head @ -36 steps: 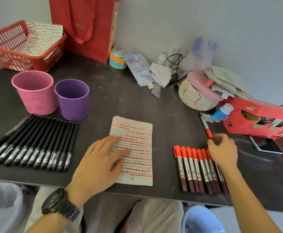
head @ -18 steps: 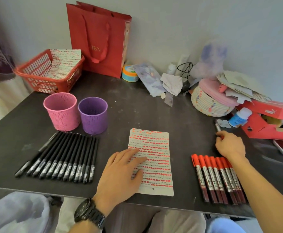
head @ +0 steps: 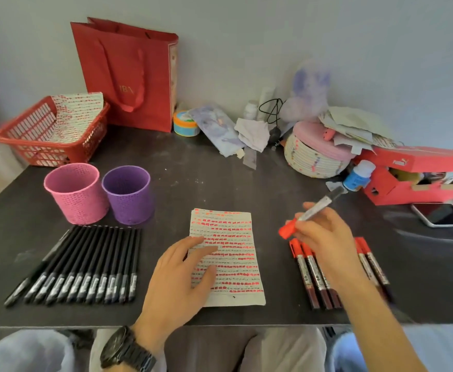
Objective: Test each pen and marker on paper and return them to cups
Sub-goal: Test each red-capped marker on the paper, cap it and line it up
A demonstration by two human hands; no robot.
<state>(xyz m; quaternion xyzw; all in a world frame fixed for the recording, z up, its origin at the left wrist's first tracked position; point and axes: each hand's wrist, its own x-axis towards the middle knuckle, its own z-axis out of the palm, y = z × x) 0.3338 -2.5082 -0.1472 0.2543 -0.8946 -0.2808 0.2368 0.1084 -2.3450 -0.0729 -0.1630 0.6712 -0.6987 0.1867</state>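
My right hand [head: 324, 234] grips a red-capped marker [head: 310, 213] above the table, its red cap pointing left toward the paper. Under that hand lies a row of several red-capped markers [head: 311, 275], partly hidden by my wrist. My left hand [head: 182, 280] rests flat on the lower left of the paper sheet [head: 233, 253], which is covered with red marks. A row of several black pens [head: 85, 267] lies at the left. Behind them stand a pink cup [head: 77, 191] and a purple cup [head: 128, 193], both upright and seemingly empty.
A red basket [head: 42, 135] holding marked paper and a red paper bag [head: 128, 73] stand at the back left. Clutter, a woven round box [head: 314, 157], a red shoebox [head: 418, 175] and a phone [head: 445, 214] crowd the back right. The table's front edge runs just below my wrists.
My right hand picked the stray red-capped marker up from the table behind the marker row and brought it toward the paper. The left hand stayed on the paper. The camera view shifted.
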